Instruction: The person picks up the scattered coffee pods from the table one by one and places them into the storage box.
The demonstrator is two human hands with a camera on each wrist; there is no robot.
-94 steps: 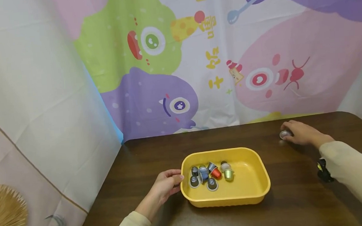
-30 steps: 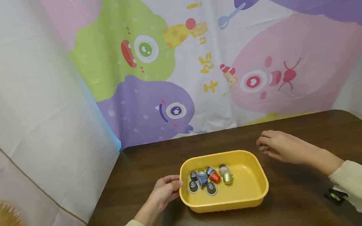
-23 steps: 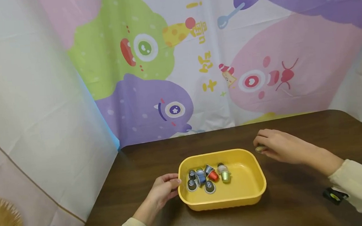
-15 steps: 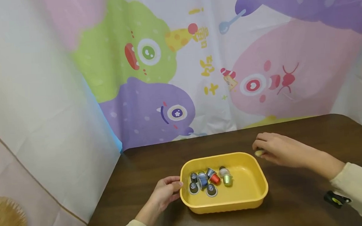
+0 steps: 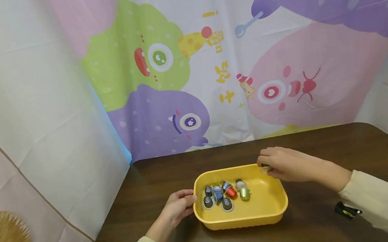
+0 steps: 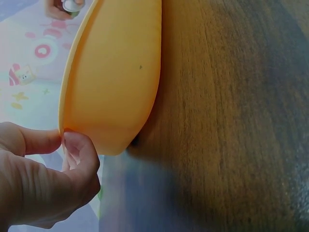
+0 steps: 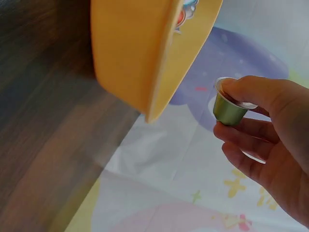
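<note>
A yellow plastic tub (image 5: 265, 201) sits on the dark wooden table. My left hand (image 5: 177, 207) pinches its left rim between thumb and curled fingers, as the left wrist view shows close up. Over the tub's back right corner, my right hand (image 5: 290, 165) holds a green coffee capsule (image 7: 229, 110) with a silvery rim. The thumb lies on the capsule's wide end and fingers support it from the other side. Inside the tub, mostly at its left, several capsules lie in a loose group: dark ones, a blue one (image 5: 218, 197), a red one (image 5: 231, 192) and a light green one (image 5: 245, 194).
The brown table (image 5: 157, 174) reaches back to a cloth backdrop (image 5: 233, 126) printed with cartoon monsters. A pale cloth wall (image 5: 55, 106) stands at the left. A black device (image 5: 347, 211) is strapped at the right wrist.
My right hand has lifted the capsule from the table at the far right and carried it left over the tub's back right corner. The left hand stays on the rim.
</note>
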